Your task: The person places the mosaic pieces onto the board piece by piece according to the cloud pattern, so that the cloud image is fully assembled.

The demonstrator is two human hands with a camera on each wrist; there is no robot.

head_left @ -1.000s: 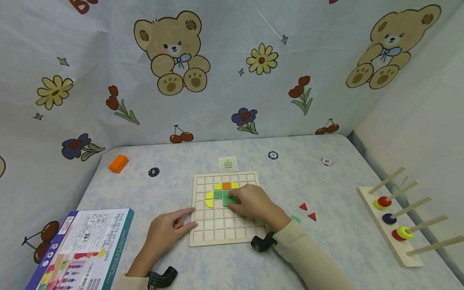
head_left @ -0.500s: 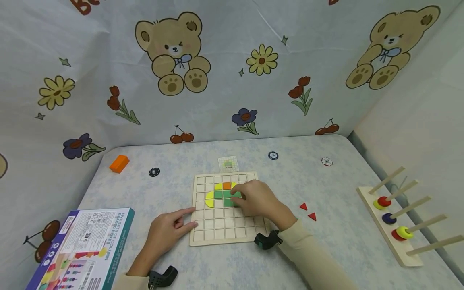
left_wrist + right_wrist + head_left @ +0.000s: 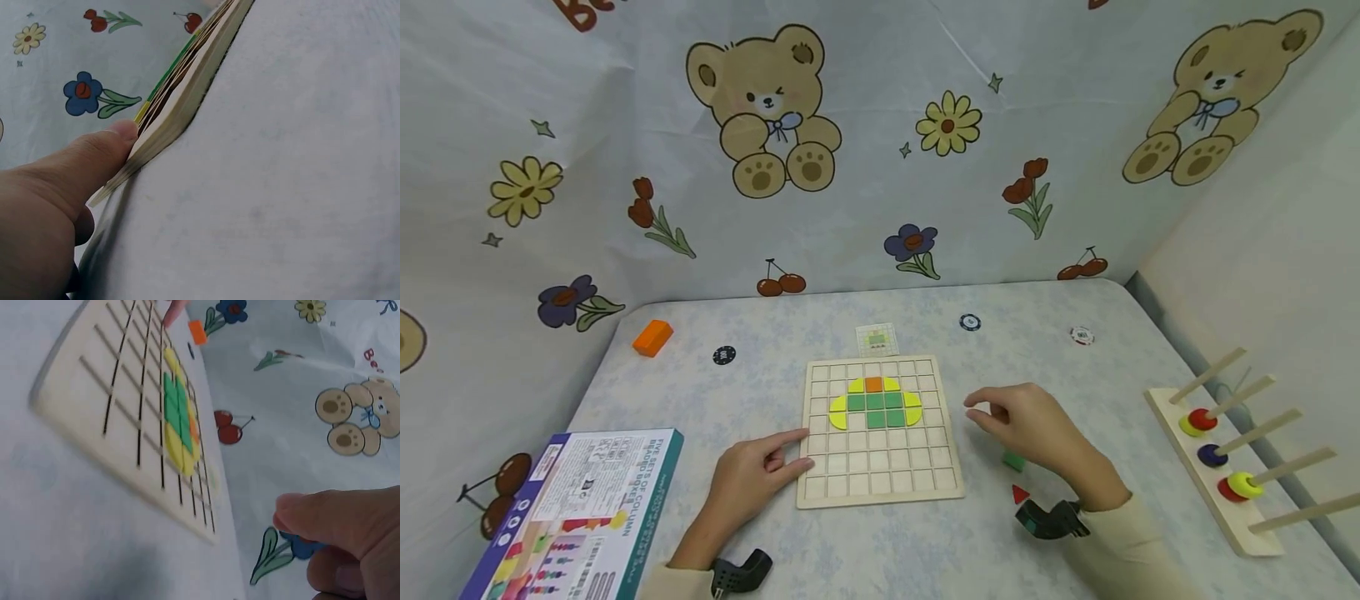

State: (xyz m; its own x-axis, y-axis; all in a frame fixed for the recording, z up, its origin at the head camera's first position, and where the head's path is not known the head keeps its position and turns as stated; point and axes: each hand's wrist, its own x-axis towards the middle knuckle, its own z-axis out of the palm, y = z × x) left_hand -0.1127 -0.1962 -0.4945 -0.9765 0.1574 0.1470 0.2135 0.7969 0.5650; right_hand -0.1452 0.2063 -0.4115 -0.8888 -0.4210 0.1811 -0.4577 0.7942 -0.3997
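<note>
Tabletop, left hand [image 3: 752,471] steadying grid board [image 3: 880,492]

Tilted wooden grid board [image 3: 100,406], green and yellow tiles [image 3: 178,422] inset, right hand [image 3: 344,534] empty, fingers curled

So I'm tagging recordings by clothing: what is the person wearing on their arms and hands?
Both hands are bare: no gloves or rings show on the left hand or the right hand. Each arm has a cream long sleeve reaching the wrist. A small black device sits at the right wrist, and another black device at the left.
</note>
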